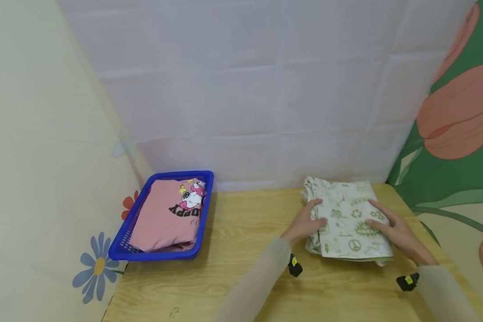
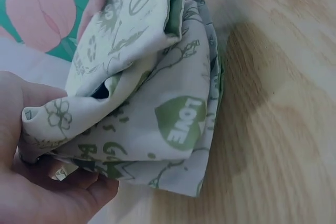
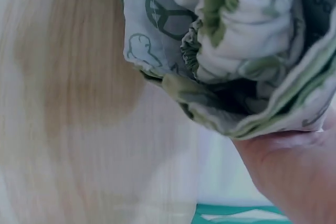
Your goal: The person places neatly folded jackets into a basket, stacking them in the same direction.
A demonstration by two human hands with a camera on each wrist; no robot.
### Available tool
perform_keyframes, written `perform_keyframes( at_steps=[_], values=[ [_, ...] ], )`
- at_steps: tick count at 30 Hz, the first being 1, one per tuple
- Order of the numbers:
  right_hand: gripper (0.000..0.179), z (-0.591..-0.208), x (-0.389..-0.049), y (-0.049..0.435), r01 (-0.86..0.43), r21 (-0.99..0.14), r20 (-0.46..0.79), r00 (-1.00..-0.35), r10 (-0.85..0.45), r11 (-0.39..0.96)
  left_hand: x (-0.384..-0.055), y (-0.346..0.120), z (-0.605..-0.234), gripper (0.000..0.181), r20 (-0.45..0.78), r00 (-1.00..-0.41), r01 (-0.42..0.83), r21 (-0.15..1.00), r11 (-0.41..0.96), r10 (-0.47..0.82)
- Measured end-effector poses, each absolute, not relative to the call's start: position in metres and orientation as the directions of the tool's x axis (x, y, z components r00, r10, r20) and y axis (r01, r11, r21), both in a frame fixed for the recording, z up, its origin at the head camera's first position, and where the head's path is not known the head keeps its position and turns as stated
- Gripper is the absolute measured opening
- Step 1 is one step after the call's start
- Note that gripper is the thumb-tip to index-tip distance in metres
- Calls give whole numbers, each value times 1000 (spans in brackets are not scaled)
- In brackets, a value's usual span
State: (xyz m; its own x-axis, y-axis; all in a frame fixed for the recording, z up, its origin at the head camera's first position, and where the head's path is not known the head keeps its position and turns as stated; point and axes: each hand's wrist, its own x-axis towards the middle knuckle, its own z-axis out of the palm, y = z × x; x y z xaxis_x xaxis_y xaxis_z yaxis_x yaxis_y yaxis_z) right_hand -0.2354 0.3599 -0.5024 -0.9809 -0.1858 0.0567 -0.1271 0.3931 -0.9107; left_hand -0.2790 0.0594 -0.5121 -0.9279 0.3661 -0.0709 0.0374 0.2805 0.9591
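Observation:
A folded white cloth (image 1: 348,223) with green prints, among them a peace sign and a heart reading LOVE, is at the right of the table in the head view. My left hand (image 1: 305,222) grips its left side, and in the left wrist view that hand (image 2: 47,182) has its thumb and fingers around the folded layers. From the right, my right hand (image 1: 398,230) grips the opposite side, thumb over the top. Gathered, ruffled fabric (image 3: 247,40) shows inside the folds in the right wrist view, where most of the right hand's fingers are hidden.
A blue plastic basket (image 1: 154,256) stands at the table's left, holding a folded pink garment (image 1: 165,214) with a cartoon print. The wooden table (image 1: 249,232) meets a white sheet (image 1: 241,112) at the back. Flower-patterned walls (image 1: 451,201) flank both sides.

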Motion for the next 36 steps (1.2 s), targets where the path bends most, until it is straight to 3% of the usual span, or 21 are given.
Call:
perform_keyframes(
  at_steps=[14,24,36],
  values=[
    [78,-494,-238,329,-143,-880,83,-985,-150,453,-284,12,-499,72,-6,-921,125,942,311,388],
    [82,-483,-242,302,-146,-905,76,-980,-185,400,-287,-20,-483,87,25,-926,164,926,341,377],
    [81,-458,-243,265,-222,-887,145,-966,-212,405,-279,-60,-463,88,82,-931,219,905,366,355]
  ],
)
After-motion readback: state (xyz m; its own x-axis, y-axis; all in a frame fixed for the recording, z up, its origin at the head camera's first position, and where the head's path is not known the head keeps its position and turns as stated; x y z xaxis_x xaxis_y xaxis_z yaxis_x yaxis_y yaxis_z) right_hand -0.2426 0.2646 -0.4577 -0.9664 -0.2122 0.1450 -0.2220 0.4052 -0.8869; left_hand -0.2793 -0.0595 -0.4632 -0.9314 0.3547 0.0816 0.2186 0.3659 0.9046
